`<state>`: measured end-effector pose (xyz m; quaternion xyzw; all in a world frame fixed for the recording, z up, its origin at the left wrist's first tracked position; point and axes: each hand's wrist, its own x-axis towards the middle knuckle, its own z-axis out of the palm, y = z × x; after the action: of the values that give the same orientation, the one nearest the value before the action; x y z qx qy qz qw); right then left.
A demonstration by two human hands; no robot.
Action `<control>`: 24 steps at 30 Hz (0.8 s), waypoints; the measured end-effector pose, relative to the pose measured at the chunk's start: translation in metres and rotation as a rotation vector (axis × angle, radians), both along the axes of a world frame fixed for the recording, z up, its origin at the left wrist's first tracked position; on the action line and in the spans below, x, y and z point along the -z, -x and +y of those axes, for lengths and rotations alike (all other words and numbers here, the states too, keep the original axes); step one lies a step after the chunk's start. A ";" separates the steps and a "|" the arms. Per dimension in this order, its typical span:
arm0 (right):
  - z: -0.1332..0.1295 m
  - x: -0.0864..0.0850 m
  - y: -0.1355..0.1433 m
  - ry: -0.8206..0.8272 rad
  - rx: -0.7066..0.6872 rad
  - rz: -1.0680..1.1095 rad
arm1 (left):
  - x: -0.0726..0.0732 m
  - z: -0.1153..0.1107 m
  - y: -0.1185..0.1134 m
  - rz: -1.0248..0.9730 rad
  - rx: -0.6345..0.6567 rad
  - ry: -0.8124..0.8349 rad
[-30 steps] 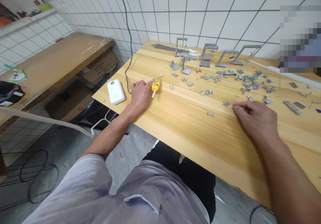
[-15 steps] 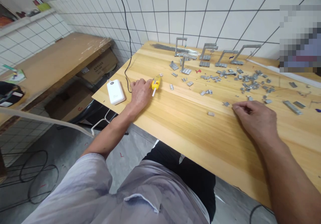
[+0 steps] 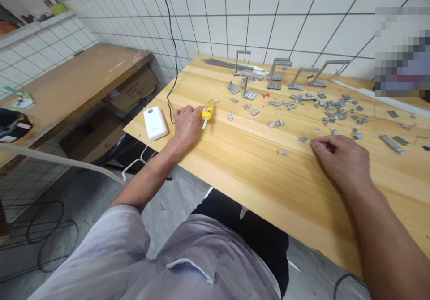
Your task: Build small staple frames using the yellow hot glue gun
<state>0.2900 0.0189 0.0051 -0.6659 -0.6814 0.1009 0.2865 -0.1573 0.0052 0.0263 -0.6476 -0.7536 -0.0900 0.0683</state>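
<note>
My left hand [image 3: 187, 123] is wrapped round a yellow hot glue gun [image 3: 208, 110] that lies low over the wooden table; a white glue stick [image 3: 204, 123] pokes out of its back end. My right hand [image 3: 346, 159] rests on the tabletop with thumb and forefinger pressed together. Whatever may be between those fingertips is hidden. Just left of them lies a small grey metal piece [image 3: 303, 139], and another small piece [image 3: 282, 152] lies nearer the front. Beyond the right hand is a scattered heap of grey cut pieces [image 3: 339, 112].
Several grey angled stands [image 3: 295, 78] line the tiled wall beside a bundle of thin rods [image 3: 228, 65]. A white power bank [image 3: 155, 123] sits at the table's left corner. A black cable [image 3: 174, 58] hangs down to the left hand. A brown bench [image 3: 67, 80] stands further left.
The glue gun in my left hand has tipped very slightly to the left. My right hand has stayed practically still.
</note>
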 end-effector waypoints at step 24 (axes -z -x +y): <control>-0.001 -0.002 0.002 -0.010 -0.006 0.012 | 0.004 0.004 0.003 -0.013 0.066 -0.005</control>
<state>0.2883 0.0175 0.0069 -0.6620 -0.6821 0.1023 0.2933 -0.1605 0.0094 0.0226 -0.6715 -0.7318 -0.0983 0.0621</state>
